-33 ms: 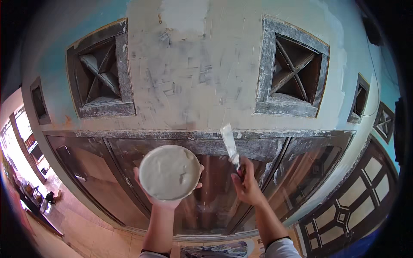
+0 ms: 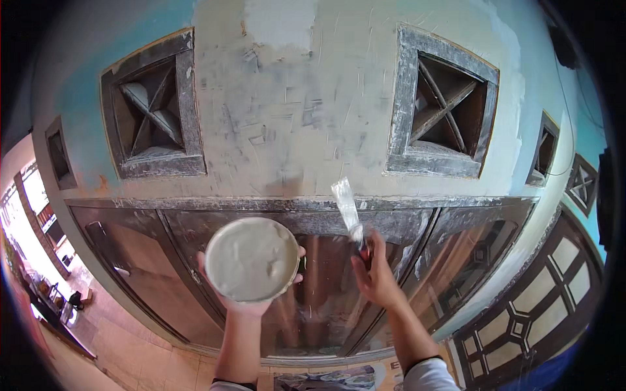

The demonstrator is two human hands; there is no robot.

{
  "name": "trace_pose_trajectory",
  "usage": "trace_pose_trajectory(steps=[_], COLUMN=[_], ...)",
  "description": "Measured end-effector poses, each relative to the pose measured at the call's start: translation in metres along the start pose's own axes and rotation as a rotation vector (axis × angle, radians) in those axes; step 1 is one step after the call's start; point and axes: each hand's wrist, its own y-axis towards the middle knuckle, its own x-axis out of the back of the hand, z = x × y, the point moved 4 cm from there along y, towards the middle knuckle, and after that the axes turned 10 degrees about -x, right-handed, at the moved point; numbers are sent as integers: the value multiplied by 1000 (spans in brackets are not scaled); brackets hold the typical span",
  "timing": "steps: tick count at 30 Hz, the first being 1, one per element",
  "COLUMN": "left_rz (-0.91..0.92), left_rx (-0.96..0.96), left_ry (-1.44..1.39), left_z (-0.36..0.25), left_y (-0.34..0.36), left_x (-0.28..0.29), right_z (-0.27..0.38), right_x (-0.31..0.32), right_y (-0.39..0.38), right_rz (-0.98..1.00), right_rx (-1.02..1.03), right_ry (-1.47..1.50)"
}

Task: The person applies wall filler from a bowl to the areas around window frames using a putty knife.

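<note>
My left hand (image 2: pixel 246 306) holds a round tub (image 2: pixel 226 226) from below, its fingers curled up around the sides. Pale grey putty (image 2: pixel 244 260) fills the tub nearly to the rim, with a dent in its right part. In my right hand (image 2: pixel 377 280) is a putty knife (image 2: pixel 346 203), gripped by its dark and red handle. Its blade points up and a little left, smeared with whitish putty. The blade shows in front of the wooden ledge below the wall (image 2: pixel 345 124); whether it touches is hard to tell. Scrapes and grey patches mark the wall's plaster.
Two square wooden vents with crossed bars, a left one (image 2: pixel 153 107) and a right one (image 2: pixel 447 101), are set into the wall. Below runs a row of dark-framed glass panels (image 2: pixel 319 287). A panelled door (image 2: pixel 528 313) stands at right; a bright opening (image 2: pixel 39 202) lies at left.
The putty knife has risen slightly and shifted a little left, its blade turned more broadly into view. The tub has moved slightly left with my left hand.
</note>
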Motion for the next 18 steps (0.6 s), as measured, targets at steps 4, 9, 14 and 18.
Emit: trace_pose_trajectory(steps=[4,9,14,18], left_rz=[81,144,226,278], left_rx=[-137,-225,-275,-248], left_ry=[122,152,253,264], left_z=[-44,-80,-117,-125], left_y=[11,34,45,40], left_x=[-21,-68,-91,-105], right_z=[35,76,108,113], right_x=[-1,-8,-20,-26], right_y=[55,113,155,175], right_rz=[-98,-325,-363,-428], right_rx=[135,207,253,323], right_ry=[-350,-531,-531,-595])
